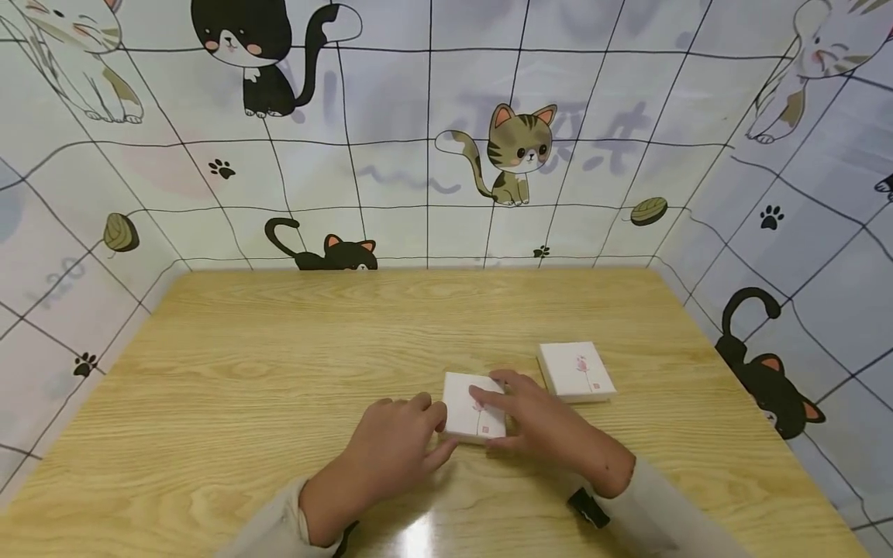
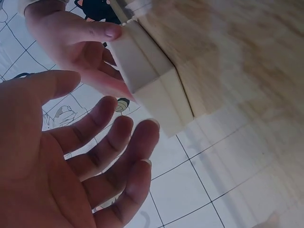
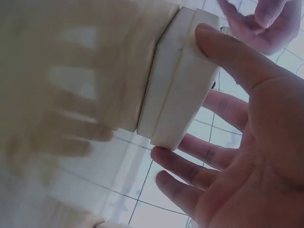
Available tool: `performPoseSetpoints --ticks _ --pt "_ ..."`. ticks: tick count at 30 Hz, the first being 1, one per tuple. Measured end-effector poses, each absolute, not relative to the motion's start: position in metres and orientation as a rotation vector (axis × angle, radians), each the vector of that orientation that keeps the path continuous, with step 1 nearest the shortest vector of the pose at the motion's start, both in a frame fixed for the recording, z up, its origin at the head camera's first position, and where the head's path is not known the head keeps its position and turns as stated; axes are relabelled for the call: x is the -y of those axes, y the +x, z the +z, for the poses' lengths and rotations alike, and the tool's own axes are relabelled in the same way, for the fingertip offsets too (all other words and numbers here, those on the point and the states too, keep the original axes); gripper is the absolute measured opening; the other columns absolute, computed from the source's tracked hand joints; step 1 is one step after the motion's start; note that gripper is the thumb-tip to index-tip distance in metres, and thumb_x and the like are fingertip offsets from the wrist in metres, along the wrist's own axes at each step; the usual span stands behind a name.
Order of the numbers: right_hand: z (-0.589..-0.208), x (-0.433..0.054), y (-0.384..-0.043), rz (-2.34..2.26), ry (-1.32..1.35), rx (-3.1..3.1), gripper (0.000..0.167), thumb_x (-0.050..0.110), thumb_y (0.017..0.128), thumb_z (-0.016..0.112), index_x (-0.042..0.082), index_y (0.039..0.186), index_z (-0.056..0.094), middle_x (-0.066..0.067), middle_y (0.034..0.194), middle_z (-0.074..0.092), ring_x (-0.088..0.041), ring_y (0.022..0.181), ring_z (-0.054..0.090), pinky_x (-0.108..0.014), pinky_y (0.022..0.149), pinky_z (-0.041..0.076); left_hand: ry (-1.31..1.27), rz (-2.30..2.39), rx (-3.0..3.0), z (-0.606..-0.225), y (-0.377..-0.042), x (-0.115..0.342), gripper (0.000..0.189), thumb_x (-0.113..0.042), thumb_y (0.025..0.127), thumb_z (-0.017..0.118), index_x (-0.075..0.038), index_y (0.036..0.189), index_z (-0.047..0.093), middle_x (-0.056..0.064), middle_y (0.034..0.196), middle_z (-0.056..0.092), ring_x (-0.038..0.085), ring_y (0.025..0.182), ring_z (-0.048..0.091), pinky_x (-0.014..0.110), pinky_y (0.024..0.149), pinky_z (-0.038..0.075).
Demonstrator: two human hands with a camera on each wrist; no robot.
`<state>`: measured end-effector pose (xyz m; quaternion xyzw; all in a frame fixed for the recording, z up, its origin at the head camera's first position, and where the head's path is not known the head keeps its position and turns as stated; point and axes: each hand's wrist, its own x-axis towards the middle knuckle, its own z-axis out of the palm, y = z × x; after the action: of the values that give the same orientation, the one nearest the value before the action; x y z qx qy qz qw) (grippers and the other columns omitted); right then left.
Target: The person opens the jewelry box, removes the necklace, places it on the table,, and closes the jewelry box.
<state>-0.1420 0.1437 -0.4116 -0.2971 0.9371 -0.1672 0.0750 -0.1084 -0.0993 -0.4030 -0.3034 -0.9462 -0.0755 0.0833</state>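
Observation:
A small square white box (image 1: 460, 411) with a pink flower print sits on the wooden table in front of me. My right hand (image 1: 540, 418) grips it from the right, thumb on the near side and fingers over the top and far side. In the right wrist view, a seam between lid and base runs along the sides of the box (image 3: 183, 90). My left hand (image 1: 394, 446) is at the box's left side, fingers loosely bent. The left wrist view shows the fingertips of that hand (image 2: 61, 152) near a box corner, not wrapped round it.
A second white box (image 1: 572, 368) with the same flower print lies behind and to the right of my right hand. The wooden table (image 1: 279, 341) is bordered at the back and sides by a cat-patterned covering (image 1: 391, 170). A black clip-like piece (image 1: 588, 508) is by the right sleeve.

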Motion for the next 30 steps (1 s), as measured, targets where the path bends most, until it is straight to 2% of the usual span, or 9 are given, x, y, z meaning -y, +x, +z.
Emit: performPoseSetpoints --ticks 3,5,9,12,17,21,26,30 --pt "-0.413 -0.141 -0.14 -0.497 -0.956 -2.802 0.075 0.04 0.081 0.082 0.022 0.147 0.051 -0.017 0.149 0.045 -0.034 0.131 0.05 -0.046 0.102 0.048 -0.874 -0.213 2.827 -0.405 -0.109 0.099 0.03 -0.049 0.09 0.068 -0.019 0.091 0.066 -0.007 0.079 0.056 0.008 0.058 0.052 0.023 0.051 0.039" --pt "-0.414 -0.14 -0.138 -0.492 -0.992 -2.8 0.075 0.039 0.081 0.082 0.021 0.147 0.052 -0.016 0.147 0.047 -0.033 0.13 0.051 -0.045 0.102 0.048 -0.853 -0.2 2.835 -0.407 -0.109 0.099 0.034 -0.052 0.09 0.067 -0.019 0.1 0.066 -0.005 0.089 0.059 0.012 0.068 0.059 0.025 0.054 0.044" --pt "-0.414 -0.138 -0.134 -0.489 -1.013 -2.793 0.076 0.039 0.079 0.084 0.022 0.147 0.052 -0.016 0.147 0.047 -0.033 0.13 0.051 -0.046 0.102 0.048 -0.831 -0.163 2.863 -0.409 -0.109 0.098 0.056 -0.062 0.088 0.065 -0.019 0.123 0.062 0.002 0.117 0.063 0.021 0.095 0.067 0.035 0.068 0.055" --pt "-0.413 -0.136 -0.13 -0.486 -1.022 -2.781 0.078 0.04 0.079 0.084 0.024 0.147 0.051 -0.016 0.147 0.046 -0.034 0.13 0.051 -0.047 0.102 0.049 -0.836 -0.116 2.901 -0.409 -0.109 0.098 0.071 -0.068 0.086 0.063 -0.019 0.136 0.057 0.006 0.13 0.061 0.025 0.107 0.067 0.041 0.077 0.057" --pt "-0.412 -0.133 -0.128 -0.473 -1.057 -2.777 0.078 0.041 0.078 0.083 0.024 0.147 0.051 -0.015 0.146 0.047 -0.033 0.13 0.051 -0.046 0.102 0.049 -0.858 -0.062 2.965 -0.411 -0.108 0.098 0.083 -0.072 0.085 0.061 -0.016 0.146 0.051 0.009 0.141 0.057 0.028 0.114 0.066 0.046 0.087 0.055" --pt "-0.41 -0.132 -0.127 -0.472 -1.071 -2.767 0.077 0.04 0.079 0.083 0.024 0.147 0.051 -0.014 0.147 0.047 -0.032 0.131 0.05 -0.046 0.103 0.048 -0.874 -0.074 2.992 -0.411 -0.109 0.1 0.088 -0.069 0.082 0.066 -0.012 0.147 0.049 0.012 0.146 0.054 0.03 0.116 0.065 0.047 0.088 0.054" --pt "-0.409 -0.13 -0.126 -0.493 -1.051 -2.722 0.078 0.038 0.08 0.083 0.026 0.149 0.049 -0.012 0.148 0.045 -0.03 0.133 0.049 -0.046 0.103 0.048 -0.903 -0.088 3.005 -0.409 -0.109 0.102 0.093 -0.064 0.077 0.075 -0.009 0.147 0.048 0.014 0.144 0.056 0.032 0.117 0.064 0.049 0.089 0.054" --pt "-0.409 -0.131 -0.125 -0.604 -0.959 -2.644 0.09 0.034 0.079 0.085 0.025 0.155 0.037 -0.006 0.151 0.041 -0.024 0.137 0.044 -0.046 0.108 0.045 -0.901 -0.094 3.026 -0.409 -0.11 0.101 0.098 -0.064 0.073 0.078 -0.011 0.148 0.046 0.013 0.139 0.058 0.03 0.115 0.065 0.048 0.087 0.054"
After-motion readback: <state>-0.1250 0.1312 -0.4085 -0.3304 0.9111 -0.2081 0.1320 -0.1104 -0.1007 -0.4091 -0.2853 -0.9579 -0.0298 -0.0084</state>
